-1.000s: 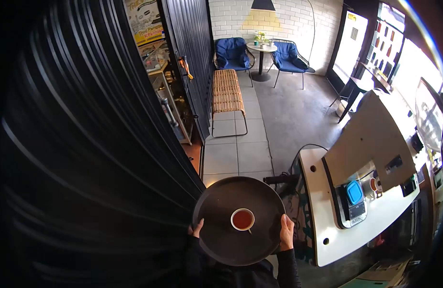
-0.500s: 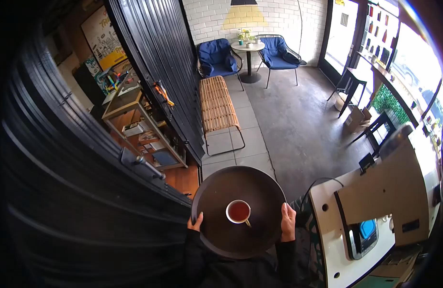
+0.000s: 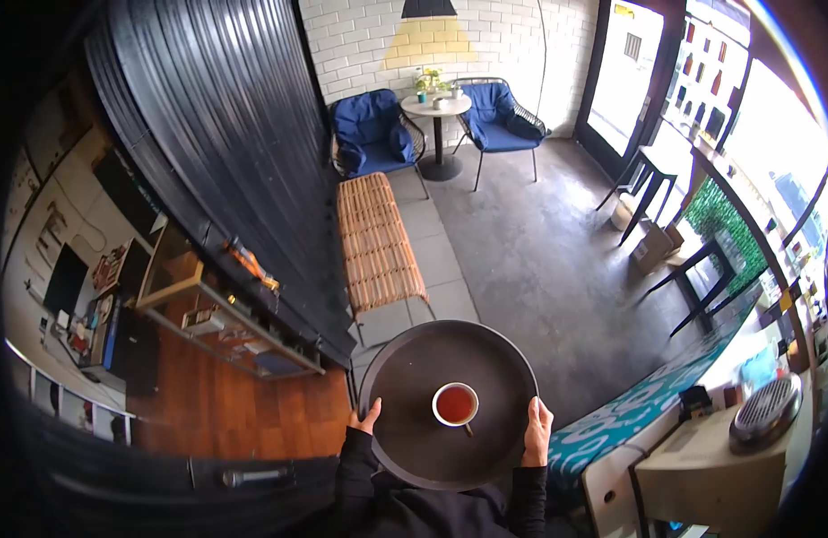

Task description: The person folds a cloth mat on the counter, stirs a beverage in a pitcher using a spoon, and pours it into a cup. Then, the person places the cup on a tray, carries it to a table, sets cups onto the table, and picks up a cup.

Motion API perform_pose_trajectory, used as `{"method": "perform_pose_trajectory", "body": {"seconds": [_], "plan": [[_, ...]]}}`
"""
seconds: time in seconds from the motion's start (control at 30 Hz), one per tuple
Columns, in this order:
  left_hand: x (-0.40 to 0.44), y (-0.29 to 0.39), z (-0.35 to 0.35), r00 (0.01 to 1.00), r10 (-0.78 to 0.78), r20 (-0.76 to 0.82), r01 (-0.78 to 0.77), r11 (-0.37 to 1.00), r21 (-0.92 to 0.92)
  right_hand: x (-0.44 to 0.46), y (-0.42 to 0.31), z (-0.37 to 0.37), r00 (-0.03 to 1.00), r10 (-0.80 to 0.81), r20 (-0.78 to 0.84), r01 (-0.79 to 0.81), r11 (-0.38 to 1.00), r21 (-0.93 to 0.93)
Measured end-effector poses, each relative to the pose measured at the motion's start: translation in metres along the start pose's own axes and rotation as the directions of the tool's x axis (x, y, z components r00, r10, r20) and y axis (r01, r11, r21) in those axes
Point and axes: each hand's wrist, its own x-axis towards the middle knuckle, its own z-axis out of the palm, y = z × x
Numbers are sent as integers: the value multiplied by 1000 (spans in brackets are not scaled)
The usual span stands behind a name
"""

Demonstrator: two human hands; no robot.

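Note:
A round dark tray [image 3: 405,439] is held level in front of my body. My left hand [image 3: 366,418] grips its left rim, thumb on top and the other fingers hidden underneath. At the right rim, my right hand [image 3: 537,430] holds the tray the same way. A white cup [image 3: 455,404] of reddish-brown tea stands upright near the tray's middle, its gold-coloured handle turned toward me. Neither hand touches the cup.
Ahead on the left stands a woven bench [image 3: 378,238] beside a black corrugated wall [image 3: 225,134]. Two blue-cushioned chairs [image 3: 369,134] flank a small round table [image 3: 432,108]. A counter [image 3: 602,484] is at my right, with black stools [image 3: 701,287] beyond it.
I have moved forward with the tray, so the bench, chairs and table are nearer. More of the side room shows at left. The cup sits slightly further right in view.

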Motion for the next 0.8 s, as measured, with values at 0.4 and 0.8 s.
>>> {"method": "perform_pose_trajectory", "body": {"seconds": [0.4, 0.8], "plan": [[204, 107, 114, 982, -89, 164, 99, 994, -54, 175, -26, 66, 976, -55, -209, 41, 997, -70], [370, 190, 278, 965, 7, 263, 48, 978, -204, 424, -37, 73, 974, -79, -214, 59, 994, -97]]}}
